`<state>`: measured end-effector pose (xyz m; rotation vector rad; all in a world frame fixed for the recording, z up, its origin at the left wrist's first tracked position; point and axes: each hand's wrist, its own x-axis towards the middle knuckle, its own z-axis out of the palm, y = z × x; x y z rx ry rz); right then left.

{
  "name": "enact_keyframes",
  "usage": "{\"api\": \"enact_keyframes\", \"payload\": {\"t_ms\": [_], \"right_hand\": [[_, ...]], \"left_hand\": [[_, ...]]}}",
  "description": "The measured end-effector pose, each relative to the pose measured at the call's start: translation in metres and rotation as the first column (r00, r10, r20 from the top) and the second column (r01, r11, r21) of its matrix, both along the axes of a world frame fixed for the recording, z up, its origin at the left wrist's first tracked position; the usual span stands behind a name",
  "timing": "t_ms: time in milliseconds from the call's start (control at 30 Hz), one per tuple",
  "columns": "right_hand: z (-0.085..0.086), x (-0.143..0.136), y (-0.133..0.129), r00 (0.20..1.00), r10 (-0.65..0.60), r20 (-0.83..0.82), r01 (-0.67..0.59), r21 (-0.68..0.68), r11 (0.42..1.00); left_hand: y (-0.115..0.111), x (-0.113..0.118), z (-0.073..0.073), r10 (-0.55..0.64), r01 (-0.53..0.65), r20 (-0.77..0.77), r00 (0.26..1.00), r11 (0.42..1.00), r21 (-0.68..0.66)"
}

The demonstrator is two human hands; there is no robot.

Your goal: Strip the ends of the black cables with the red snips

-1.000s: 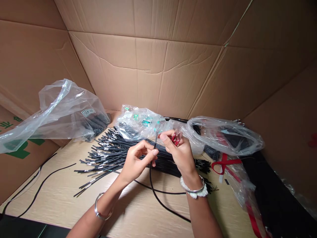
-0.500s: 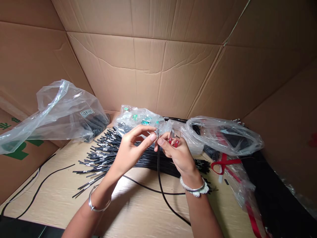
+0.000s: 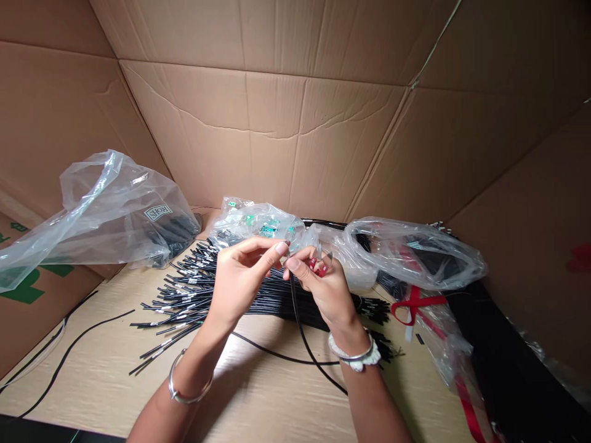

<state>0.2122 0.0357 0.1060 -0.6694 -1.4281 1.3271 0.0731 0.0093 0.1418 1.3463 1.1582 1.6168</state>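
A black cable (image 3: 298,314) rises from the table to my two hands, which meet in the middle of the view. My right hand (image 3: 325,286) grips it between thumb and forefinger, close to its upper end. Tucked in the same hand is a small cutting tool with red handles (image 3: 318,267) and short metal blades that point up. My left hand (image 3: 242,274) pinches thumb and forefinger together at the cable's tip. What exactly lies in that pinch is too small to make out. Behind and below the hands lies a thick bundle of black cables (image 3: 184,292), ends fanned left.
Clear plastic bags stand at the left (image 3: 115,209), at the back (image 3: 258,224) and at the right (image 3: 415,252). Red ribbon (image 3: 410,307) lies at the right beside black material (image 3: 508,369). Cardboard walls (image 3: 258,135) enclose the wooden table (image 3: 272,406).
The left forefinger and thumb have closed together at the cable's tip, where they were apart before. Both hands appear slightly further left, and the view has shifted a little.
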Motion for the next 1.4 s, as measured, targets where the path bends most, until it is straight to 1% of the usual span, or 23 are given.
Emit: {"api": "enact_keyframes", "payload": {"t_ms": [233, 367, 533, 633, 733, 833, 900, 967, 1033, 1133, 1200, 1300, 1367, 1400], "right_hand": [[-0.003, -0.003, 0.002, 0.993, -0.11, 0.036, 0.108, 0.051, 0.993], [-0.007, -0.004, 0.003, 0.989, -0.141, 0.033, 0.14, 0.05, 0.989], [-0.01, -0.008, 0.0, 0.986, -0.158, -0.056, 0.159, 0.012, 0.987], [-0.008, -0.011, -0.001, 0.977, -0.169, -0.13, 0.164, -0.047, 0.985], [-0.005, -0.013, -0.002, 0.971, -0.156, -0.184, 0.129, -0.153, 0.98], [-0.002, -0.014, -0.001, 0.972, -0.094, -0.215, 0.043, -0.234, 0.971], [-0.001, -0.013, 0.0, 0.976, -0.016, -0.218, -0.04, -0.25, 0.967], [-0.001, -0.012, 0.001, 0.976, 0.076, -0.205, -0.126, -0.239, 0.963], [-0.001, -0.011, 0.001, 0.972, 0.12, -0.204, -0.165, -0.222, 0.961], [-0.002, -0.011, 0.001, 0.966, 0.075, -0.246, -0.133, -0.228, 0.965], [-0.001, -0.013, 0.0, 0.96, 0.033, -0.278, -0.105, -0.249, 0.963], [0.001, -0.013, -0.001, 0.953, 0.01, -0.303, -0.098, -0.274, 0.957], [0.002, -0.012, 0.0, 0.954, 0.014, -0.299, -0.102, -0.281, 0.954], [0.002, -0.012, 0.001, 0.956, 0.015, -0.293, -0.102, -0.284, 0.953]], "left_hand": [[0.0, 0.003, 0.003, 0.004, -0.004, 0.022, 1.0, 1.0, 0.006], [-0.001, 0.003, 0.003, 0.011, -0.012, 0.012, 1.0, 1.0, 0.01], [-0.001, 0.004, 0.0, 0.035, -0.035, 0.002, 0.999, 0.999, 0.028], [0.0, 0.005, -0.003, 0.066, -0.064, -0.029, 0.997, 0.996, 0.061], [0.001, 0.008, -0.006, 0.106, -0.1, -0.056, 0.993, 0.989, 0.108], [0.003, 0.01, -0.009, 0.112, -0.106, -0.043, 0.993, 0.986, 0.128], [0.005, 0.01, -0.009, 0.096, -0.094, -0.008, 0.995, 0.989, 0.112], [0.007, 0.008, -0.009, 0.099, -0.101, 0.021, 0.995, 0.989, 0.105], [0.009, 0.006, -0.008, 0.112, -0.114, 0.021, 0.993, 0.987, 0.116], [0.011, 0.004, -0.011, 0.126, -0.119, -0.027, 0.992, 0.976, 0.183], [0.012, 0.004, -0.016, 0.178, -0.148, -0.088, 0.98, 0.952, 0.269], [0.014, 0.005, -0.023, 0.267, -0.184, -0.174, 0.948, 0.905, 0.383], [0.015, 0.005, -0.025, 0.276, -0.181, -0.193, 0.941, 0.898, 0.4], [0.016, 0.004, -0.026, 0.264, -0.175, -0.193, 0.945, 0.906, 0.386]]}}
